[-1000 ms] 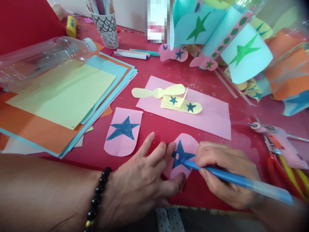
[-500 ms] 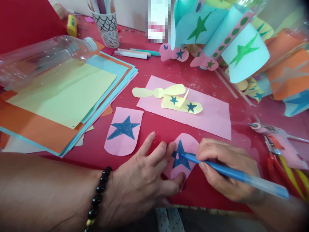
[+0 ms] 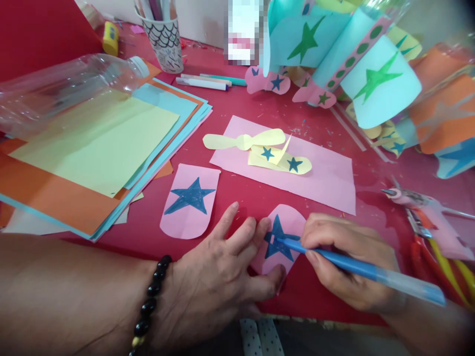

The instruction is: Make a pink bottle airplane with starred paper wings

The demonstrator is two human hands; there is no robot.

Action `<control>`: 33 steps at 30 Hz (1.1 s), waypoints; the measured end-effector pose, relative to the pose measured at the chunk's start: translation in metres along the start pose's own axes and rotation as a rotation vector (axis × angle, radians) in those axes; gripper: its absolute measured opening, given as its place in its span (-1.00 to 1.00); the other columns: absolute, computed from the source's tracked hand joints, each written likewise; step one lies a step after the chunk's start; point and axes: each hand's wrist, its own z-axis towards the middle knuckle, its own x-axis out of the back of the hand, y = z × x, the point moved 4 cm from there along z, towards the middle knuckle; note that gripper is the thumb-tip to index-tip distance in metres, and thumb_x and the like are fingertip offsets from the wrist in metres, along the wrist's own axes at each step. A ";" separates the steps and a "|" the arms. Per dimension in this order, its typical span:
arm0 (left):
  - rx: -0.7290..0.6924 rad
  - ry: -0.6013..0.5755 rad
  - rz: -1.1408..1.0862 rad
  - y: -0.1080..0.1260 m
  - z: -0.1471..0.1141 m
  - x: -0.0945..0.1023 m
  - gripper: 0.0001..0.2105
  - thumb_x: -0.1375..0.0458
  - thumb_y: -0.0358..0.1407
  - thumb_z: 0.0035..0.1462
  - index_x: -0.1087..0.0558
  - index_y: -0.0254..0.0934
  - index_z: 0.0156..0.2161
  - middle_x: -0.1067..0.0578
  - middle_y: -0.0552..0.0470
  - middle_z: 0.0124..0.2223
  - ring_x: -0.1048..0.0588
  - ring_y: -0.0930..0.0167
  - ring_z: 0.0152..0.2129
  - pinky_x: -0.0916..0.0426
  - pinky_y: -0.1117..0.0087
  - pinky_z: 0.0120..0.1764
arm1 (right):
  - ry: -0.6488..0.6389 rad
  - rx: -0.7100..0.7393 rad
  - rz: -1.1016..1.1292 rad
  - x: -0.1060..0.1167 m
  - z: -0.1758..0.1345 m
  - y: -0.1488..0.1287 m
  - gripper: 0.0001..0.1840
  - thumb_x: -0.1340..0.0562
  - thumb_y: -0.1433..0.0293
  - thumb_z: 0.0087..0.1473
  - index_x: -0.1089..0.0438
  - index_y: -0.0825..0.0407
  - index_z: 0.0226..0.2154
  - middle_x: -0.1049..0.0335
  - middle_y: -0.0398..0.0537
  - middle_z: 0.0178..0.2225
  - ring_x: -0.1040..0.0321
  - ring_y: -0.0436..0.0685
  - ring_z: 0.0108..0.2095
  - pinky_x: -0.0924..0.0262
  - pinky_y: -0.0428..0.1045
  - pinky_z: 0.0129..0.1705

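Head view: the blue tip of my pen [image 3: 359, 268] sits slightly farther left and a little farther from me than a second ago, just beside a small pale gap in the star [image 3: 281, 251]. Nearly all of the star is filled now, so I judge that the colouring is down to that one patch. Whether the gap itself has shrunk is hard to say, as the strokes are small and a bit blurred there.

The pink cutout [image 3: 292, 221] carrying the star lies near me, between my two hands, its far end rounded and its lower left part covered. The blue is dark and mostly even, with the points reaching out over plain pink.

My right hand [image 3: 343, 235] has its fingers closed round the pen in a writing grip, the barrel slanting back toward the near right. My left hand [image 3: 218, 272] is spread, thumb well apart from the fingers; it grasps nothing, but presses the cutout's left side against the red table [image 3: 237, 193].

To the left lies a second pink cutout [image 3: 187, 226] with its own solid blue star, and on the far side a pink sheet [image 3: 328, 183] bears yellow paper shapes [image 3: 280, 160].
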 end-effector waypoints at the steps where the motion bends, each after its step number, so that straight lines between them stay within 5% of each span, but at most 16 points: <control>1: -0.002 0.005 0.001 0.000 0.000 0.000 -0.51 -0.12 -0.02 0.27 -0.26 -0.13 0.23 -0.17 -0.51 0.30 -0.26 -0.14 0.20 -0.14 -0.34 0.12 | 0.001 -0.004 -0.005 0.000 0.000 0.000 -0.80 -0.21 0.61 0.00 -0.39 0.03 -0.31 -0.37 -0.08 -0.50 -0.32 0.05 -0.51 -0.25 -0.02 -0.48; 33: 0.004 0.017 0.006 -0.001 0.001 0.001 -0.50 -0.14 -0.01 0.25 -0.27 -0.13 0.23 -0.17 -0.50 0.31 -0.26 -0.12 0.20 -0.16 -0.33 0.12 | -0.009 -0.011 -0.021 0.001 -0.002 0.002 -0.79 -0.23 0.62 0.00 -0.38 0.05 -0.30 -0.37 -0.07 -0.48 -0.31 0.05 -0.48 -0.26 -0.02 -0.44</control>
